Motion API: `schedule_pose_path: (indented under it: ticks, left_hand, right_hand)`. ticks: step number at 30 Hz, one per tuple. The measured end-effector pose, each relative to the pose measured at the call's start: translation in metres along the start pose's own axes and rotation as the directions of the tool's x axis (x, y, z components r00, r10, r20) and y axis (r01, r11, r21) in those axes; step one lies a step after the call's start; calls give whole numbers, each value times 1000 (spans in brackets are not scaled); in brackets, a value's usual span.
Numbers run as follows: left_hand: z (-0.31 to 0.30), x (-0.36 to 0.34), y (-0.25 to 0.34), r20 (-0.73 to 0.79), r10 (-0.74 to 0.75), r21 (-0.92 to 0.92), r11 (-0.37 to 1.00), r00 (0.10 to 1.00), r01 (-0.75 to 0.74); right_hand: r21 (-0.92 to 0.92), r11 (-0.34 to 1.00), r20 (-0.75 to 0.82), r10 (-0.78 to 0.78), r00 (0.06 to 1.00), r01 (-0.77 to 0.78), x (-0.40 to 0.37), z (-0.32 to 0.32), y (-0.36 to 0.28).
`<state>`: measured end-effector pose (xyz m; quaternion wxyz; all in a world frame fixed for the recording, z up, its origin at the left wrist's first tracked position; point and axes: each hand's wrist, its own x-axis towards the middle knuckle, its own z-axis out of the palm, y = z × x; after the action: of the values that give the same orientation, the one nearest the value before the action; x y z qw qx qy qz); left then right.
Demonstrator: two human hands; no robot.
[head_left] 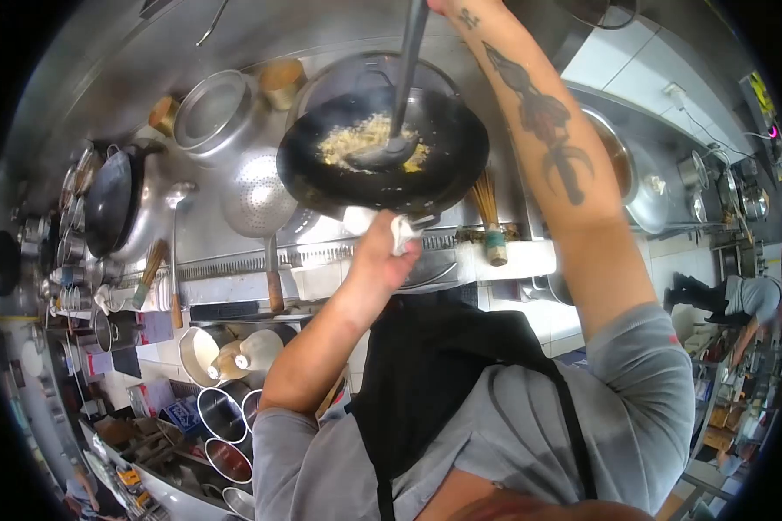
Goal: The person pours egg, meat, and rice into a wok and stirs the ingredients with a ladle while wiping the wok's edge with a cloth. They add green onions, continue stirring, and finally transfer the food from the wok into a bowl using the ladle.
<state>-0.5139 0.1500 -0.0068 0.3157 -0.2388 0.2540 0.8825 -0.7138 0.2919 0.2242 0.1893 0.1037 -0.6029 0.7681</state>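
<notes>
My left hand is closed round a white cloth at the near rim of a black wok. Pale yellow food lies inside the wok. A metal ladle rests its bowl in the food, and its long handle runs up to the top edge of the view. There my right hand is wrapped round the handle, mostly cut off by the frame. The wok's own handle is largely hidden by the cloth and my left hand.
Left of the wok lie a perforated strainer and a lidded pot. A bamboo brush is at its right. Containers stand lower left. Another person is at the far right.
</notes>
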Motion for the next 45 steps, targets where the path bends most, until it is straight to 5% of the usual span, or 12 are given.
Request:
schedule_pose_path:
  ticks: [3, 4, 5, 7, 13, 17, 19, 24, 28, 40, 43, 45]
  left_hand:
    - [-35, 57, 14, 74, 19, -36, 999, 997, -17]
    - [-51, 54, -5, 1, 65, 34, 997, 998, -65]
    - [-67, 51, -23, -71, 110, 111, 989, 991, -102]
    - [-112, 54, -62, -28, 43, 81, 996, 999, -40]
    - [-70, 91, 6, -54, 100, 43, 994, 994, -98]
    - [-73, 148, 34, -61, 144, 82, 987, 988, -139]
    - [-69, 153, 34, -112, 118, 67, 992, 987, -111]
    - [-67, 150, 36, -151, 94, 2, 995, 984, -95]
    - [-71, 158, 35, -176, 76, 36, 997, 982, -71]
    - [-78, 168, 32, -205, 93, 1, 995, 974, -95]
    - [-83, 170, 29, -198, 77, -15, 997, 977, -82]
    - [-80, 168, 31, -199, 79, -13, 996, 977, -83]
  right_hand:
    - [-404, 913, -96, -100, 990, 54, -4, -24, 94]
    - [-481, 820, -179, -438, 881, 310, 1, -27, 140]
    - [-286, 955, -139, -124, 983, 81, -17, -25, 117]
    - [-187, 981, -76, -63, 995, 48, -24, -14, 62]
    - [77, 956, -75, -276, 958, 282, -19, -15, -58]
    - [-124, 936, -58, -339, 939, 330, -4, -29, 40]
    - [-274, 962, 24, -5, 1000, 12, 6, -27, 131]
    - [129, 978, 43, -172, 984, 166, 3, -9, 98]
    - [-130, 991, 105, 38, 994, -25, 5, 1, 153]
    - [-150, 967, 74, -197, 978, 206, 10, 11, 131]
    - [50, 994, 20, -96, 995, 95, -13, 11, 150]
    - [-74, 997, 188, 27, 982, -14, -14, 14, 161]
